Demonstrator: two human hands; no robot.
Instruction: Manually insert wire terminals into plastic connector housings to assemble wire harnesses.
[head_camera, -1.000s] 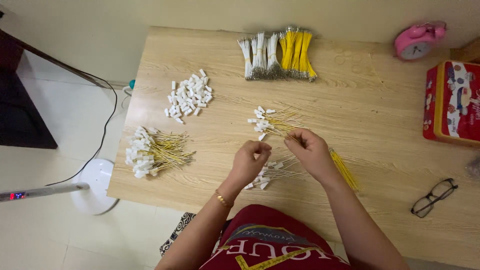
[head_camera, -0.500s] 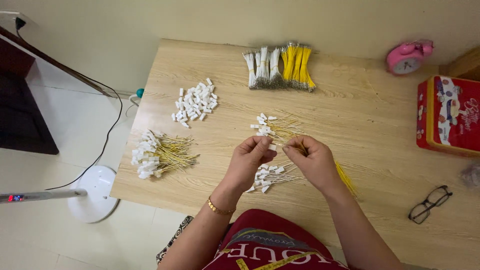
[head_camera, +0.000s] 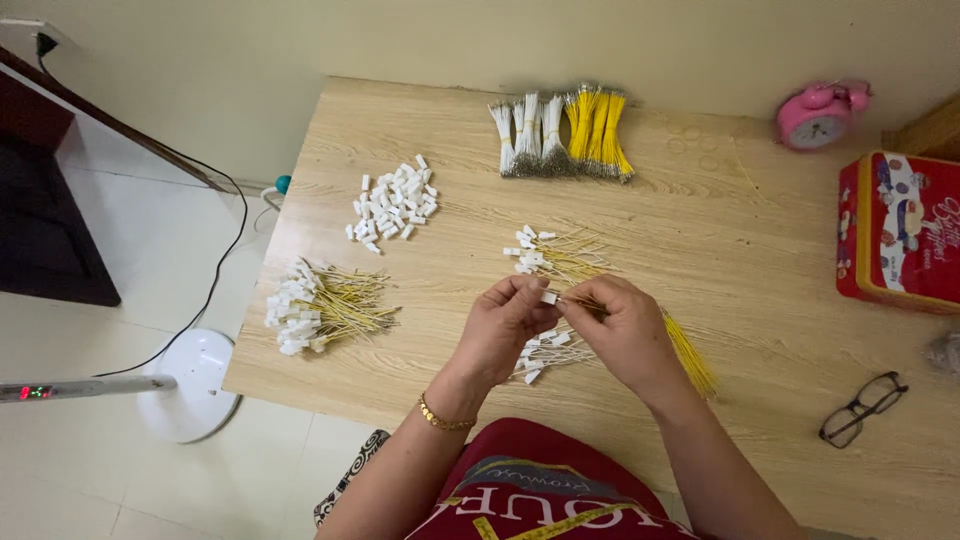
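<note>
Wire (head_camera: 585, 305) ends hidden under right hand (head_camera: 625, 335), frame centre. Left hand (head_camera: 505, 325) fingertips pinch white connector (head_camera: 548, 297); right fingers closed on wire, both hands raised above table (head_camera: 420, 370).

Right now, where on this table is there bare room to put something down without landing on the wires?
Bare wood lies between the yellow wires, the red tin and the glasses, and below the pink clock. The far-left corner above the white connectors is bare too. The middle, around both hands, is crowded with wire piles.

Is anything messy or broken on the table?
Nothing looks broken or spilled. The white connectors and finished wires lie in loose piles, the wire bundles sit tidy, and the glasses lie near the table's edge.
</note>
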